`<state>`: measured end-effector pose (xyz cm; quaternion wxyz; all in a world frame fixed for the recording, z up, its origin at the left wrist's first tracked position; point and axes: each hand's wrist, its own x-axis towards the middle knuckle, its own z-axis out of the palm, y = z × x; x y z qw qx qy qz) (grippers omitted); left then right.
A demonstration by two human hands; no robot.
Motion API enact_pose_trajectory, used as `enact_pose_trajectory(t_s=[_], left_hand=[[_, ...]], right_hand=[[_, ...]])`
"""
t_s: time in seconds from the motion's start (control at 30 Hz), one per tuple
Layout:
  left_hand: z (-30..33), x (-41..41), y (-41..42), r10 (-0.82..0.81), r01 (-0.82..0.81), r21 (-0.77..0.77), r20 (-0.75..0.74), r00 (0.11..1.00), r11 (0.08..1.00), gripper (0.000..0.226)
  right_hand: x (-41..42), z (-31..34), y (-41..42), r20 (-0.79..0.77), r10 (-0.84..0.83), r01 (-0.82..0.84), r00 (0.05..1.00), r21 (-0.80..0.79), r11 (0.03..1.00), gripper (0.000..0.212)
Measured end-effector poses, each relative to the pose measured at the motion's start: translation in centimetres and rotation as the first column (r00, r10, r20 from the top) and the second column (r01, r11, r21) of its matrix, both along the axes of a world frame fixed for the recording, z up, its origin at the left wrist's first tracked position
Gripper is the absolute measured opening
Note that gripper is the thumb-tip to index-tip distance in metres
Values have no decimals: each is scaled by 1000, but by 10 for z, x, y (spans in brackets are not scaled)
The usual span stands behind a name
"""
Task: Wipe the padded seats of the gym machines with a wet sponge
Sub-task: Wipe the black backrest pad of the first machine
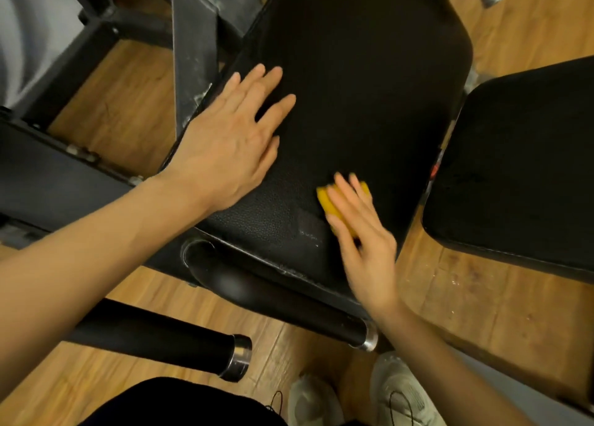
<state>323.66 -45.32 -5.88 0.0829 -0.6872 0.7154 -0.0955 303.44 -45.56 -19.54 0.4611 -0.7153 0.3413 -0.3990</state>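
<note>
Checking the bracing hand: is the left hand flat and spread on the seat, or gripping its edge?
Flat and spread: the left hand lies palm-down on the black padded seat, fingers extended.

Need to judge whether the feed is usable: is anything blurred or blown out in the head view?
Head view: right hand and yellow sponge are motion-blurred; left hand on the black seat pad is sharper; the pad's far end is too dark for detail; no glare; edges bow.

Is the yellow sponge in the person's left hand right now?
No, the right hand presses the yellow sponge on the padded seat; the left hand rests flat, empty.
</note>
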Motion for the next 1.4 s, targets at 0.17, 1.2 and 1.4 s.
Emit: enact_pose_trajectory(t_s=[0.17, 1.2, 1.4], left_hand=[[7, -1, 47, -23, 23, 93, -4, 1000, 995, 55], [6, -10, 56, 69, -50, 117, -172, 983, 992, 59], [3, -12, 56, 85, -64, 110, -199, 976, 992, 57]], right_hand=[[9, 7, 1, 64, -20, 19, 998, 18, 1000, 36], [-30, -28, -12, -292, 515, -588, 806, -496, 639, 44], [5, 1, -11, -241, 531, -568, 812, -536, 625, 38]])
